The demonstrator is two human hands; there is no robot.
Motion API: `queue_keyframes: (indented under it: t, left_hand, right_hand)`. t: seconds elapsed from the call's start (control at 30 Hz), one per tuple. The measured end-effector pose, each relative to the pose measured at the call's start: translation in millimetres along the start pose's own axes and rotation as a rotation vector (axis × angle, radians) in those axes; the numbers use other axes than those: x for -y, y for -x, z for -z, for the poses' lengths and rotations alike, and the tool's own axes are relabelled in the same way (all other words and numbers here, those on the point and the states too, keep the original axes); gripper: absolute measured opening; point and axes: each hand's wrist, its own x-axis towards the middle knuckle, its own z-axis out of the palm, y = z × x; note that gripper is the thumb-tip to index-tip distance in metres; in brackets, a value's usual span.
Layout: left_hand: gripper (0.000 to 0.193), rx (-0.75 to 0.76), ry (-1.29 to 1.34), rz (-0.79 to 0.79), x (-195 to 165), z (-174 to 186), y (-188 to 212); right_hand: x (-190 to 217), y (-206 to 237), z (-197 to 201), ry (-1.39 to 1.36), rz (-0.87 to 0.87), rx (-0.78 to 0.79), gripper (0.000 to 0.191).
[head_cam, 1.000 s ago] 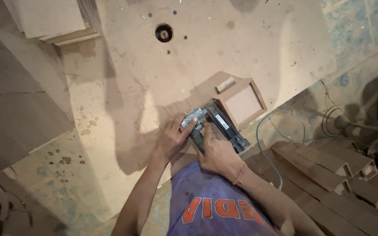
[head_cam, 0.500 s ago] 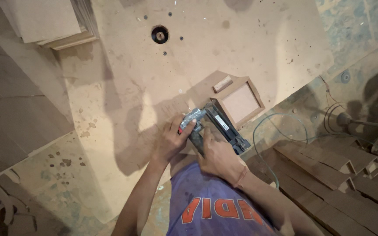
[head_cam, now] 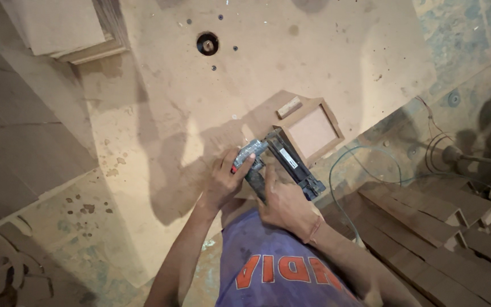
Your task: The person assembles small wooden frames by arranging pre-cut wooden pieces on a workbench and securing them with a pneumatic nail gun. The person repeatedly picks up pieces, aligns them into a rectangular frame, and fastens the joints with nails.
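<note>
1. Both hands have barely shifted since the earlier frame; the left hand now has its fingers curled over the nail gun's grey head.
2. Right hand fingers are closed around the gun's handle.
3. Just beyond the fingers, the gun's nose touches a small wooden frame on the tabletop.
4. Farther off sits a round hole.

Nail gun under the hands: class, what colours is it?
Mostly black, with a grey head and a small red part; the nail gun shows only in the head view.
</note>
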Motion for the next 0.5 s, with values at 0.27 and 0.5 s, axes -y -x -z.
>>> queue_keyframes:
  t: [0.27,0.5]
  left_hand:
    - [0.069,-0.213,0.169,0.079,-11,-8,1]
    - [0.077,0.004,0.116,0.449,-81,-22,-32]
  right_hand:
    - [-26,30,20,-0.267,-0.109,0.080,0.096]
    - [-131,76,72,-0.875,0.063,0.008,0.105]
